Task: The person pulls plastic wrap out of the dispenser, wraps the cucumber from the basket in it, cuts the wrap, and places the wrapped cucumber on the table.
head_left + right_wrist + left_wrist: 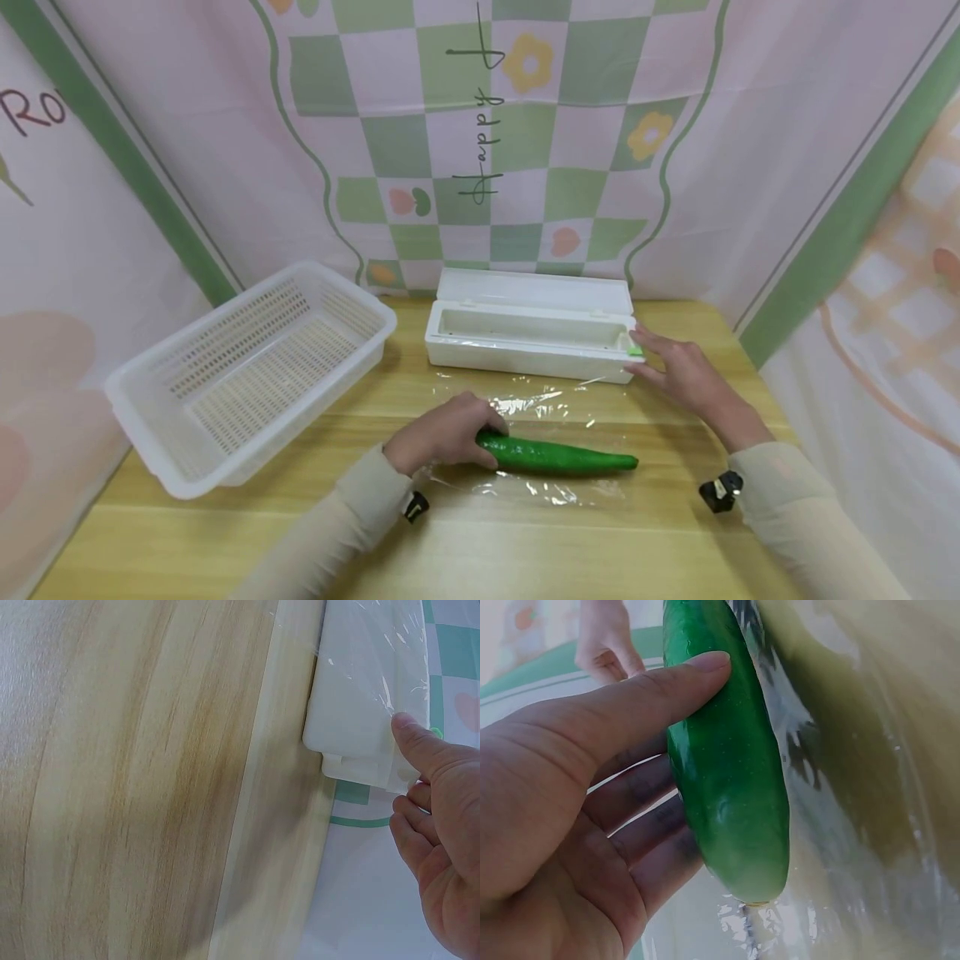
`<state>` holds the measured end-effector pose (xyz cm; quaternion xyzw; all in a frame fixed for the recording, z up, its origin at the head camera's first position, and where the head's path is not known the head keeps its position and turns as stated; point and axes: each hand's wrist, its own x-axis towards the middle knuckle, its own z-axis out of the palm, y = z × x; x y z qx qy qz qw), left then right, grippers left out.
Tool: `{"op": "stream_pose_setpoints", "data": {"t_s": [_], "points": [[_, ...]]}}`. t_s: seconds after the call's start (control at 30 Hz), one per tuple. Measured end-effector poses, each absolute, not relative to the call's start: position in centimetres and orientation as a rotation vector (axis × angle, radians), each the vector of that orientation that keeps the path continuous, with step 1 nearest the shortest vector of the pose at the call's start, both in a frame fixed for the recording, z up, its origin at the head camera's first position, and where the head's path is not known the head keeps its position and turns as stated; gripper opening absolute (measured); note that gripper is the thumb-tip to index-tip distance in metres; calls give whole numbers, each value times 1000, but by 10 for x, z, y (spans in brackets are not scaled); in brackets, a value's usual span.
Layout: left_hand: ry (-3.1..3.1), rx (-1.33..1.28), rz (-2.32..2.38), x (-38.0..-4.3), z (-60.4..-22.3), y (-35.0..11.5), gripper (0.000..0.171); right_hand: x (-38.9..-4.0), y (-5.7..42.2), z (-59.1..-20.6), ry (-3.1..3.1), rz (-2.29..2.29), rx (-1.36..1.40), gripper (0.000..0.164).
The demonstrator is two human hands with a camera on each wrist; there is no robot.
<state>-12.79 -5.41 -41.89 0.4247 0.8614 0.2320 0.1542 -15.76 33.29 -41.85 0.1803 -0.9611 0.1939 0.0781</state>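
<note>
A green cucumber (562,457) lies on a sheet of clear cling film (555,408) spread over the table. My left hand (452,429) grips its left end; in the left wrist view the thumb (682,682) crosses the cucumber (727,780) and the fingers lie behind it. Behind the film stands a white cling film dispenser (525,358) with its lid (536,289) raised. My right hand (686,375) holds the dispenser's right end, beside a small green slider (636,351). In the right wrist view the thumb (412,735) presses the dispenser's film-covered face (360,697).
A white perforated basket (255,367) stands on the left of the wooden table (525,550), its long side slanting. Checked green and white cloth (487,125) hangs right behind the dispenser. Pale curtains flank both sides.
</note>
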Motion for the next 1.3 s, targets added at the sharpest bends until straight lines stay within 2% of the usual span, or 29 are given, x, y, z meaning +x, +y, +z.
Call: {"op": "stream_pose_setpoints", "data": {"t_s": [0.37,0.67,1.3], "points": [[2452,1205,644,-127,-423,-53,27,-158,333,-419,-2863,585,551,64],[2454,1175,649,-128,-426,-60,34,-158,332,-418,-2870,600,546,64],[2451,1159,678,-127,-430,-63,37,-157,332,-417,-2914,620,517,65]]}}
